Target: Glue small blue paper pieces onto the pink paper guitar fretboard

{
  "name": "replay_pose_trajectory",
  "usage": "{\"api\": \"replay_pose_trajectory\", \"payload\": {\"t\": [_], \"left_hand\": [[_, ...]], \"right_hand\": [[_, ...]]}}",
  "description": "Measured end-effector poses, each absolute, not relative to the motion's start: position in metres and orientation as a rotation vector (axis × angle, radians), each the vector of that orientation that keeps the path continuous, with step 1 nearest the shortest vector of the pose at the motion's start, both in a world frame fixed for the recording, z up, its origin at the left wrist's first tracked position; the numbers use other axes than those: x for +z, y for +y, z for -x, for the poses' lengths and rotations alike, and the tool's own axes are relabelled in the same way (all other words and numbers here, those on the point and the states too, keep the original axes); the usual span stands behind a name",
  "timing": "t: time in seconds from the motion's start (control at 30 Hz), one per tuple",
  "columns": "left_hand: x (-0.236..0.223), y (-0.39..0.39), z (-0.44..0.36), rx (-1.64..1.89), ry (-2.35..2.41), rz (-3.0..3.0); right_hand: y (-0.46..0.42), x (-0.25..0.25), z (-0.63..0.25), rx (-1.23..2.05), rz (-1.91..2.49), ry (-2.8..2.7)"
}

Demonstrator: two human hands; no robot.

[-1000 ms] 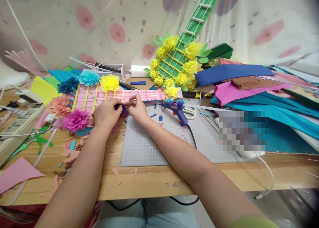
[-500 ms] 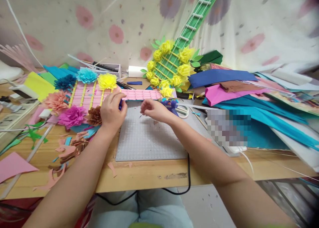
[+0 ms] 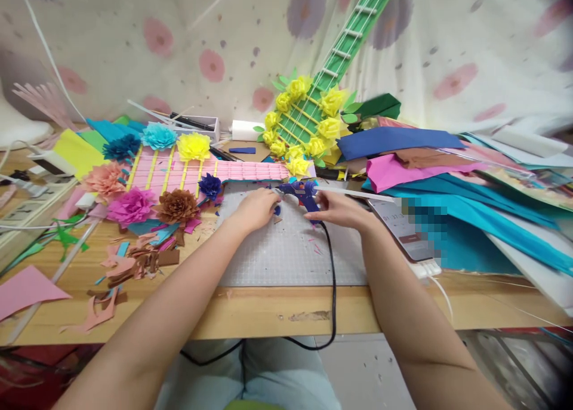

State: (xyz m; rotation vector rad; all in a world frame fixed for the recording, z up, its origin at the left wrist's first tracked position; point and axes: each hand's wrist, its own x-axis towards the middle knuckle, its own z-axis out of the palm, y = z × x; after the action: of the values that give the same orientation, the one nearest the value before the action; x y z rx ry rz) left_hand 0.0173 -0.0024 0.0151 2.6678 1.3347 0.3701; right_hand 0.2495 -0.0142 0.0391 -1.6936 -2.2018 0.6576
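Blue glue gun lies over the grey cutting mat on the bench, between the two hands, its nozzle toward nine o'clock and its handle sloping down toward five. The right hand is at its grip end, so from there the body is at about ten o'clock; the fingers are partly curled, thumb and forefinger a little apart about the handle, though whether they have closed on it I cannot tell. From the left hand, the body is at roughly two o'clock; those fingers are bunched close by the nozzle, and whether they pinch anything is hidden. A dark-blue scrap shows just beside their tips. Handling should be easy: a light, stiff plastic shell, unlikely to dent or slip, best taken around the handle with a finger free for the trigger. Its nozzle may be hot, so that end is better left alone. The black cord, running off toward six o'clock, is the part likely to drag.
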Motion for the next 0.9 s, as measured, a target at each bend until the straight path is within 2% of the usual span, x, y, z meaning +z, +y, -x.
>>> {"api": "replay_pose_trajectory", "payload": {"t": [0.1, 0.23, 0.73, 0.9], "left_hand": [[0.007, -0.004, -0.022, 0.410, 1.285, -2.675], [0.004, -0.007, -0.022, 0.467, 1.297, -2.699], [0.001, -0.010, -0.013, 0.678, 1.335, -2.580], [0.000, -0.009, -0.019, 0.865, 1.449, -2.205]], "right_hand": [[-0.013, 0.016, -0.231, 0.538, 1.570, -2.099], [-0.011, -0.002, -0.219, 0.456, 1.701, -1.889], [-0.011, -0.005, -0.222, 0.610, 1.593, -1.540], [-0.012, -0.008, -0.222, 0.601, 1.534, -1.514]]}}
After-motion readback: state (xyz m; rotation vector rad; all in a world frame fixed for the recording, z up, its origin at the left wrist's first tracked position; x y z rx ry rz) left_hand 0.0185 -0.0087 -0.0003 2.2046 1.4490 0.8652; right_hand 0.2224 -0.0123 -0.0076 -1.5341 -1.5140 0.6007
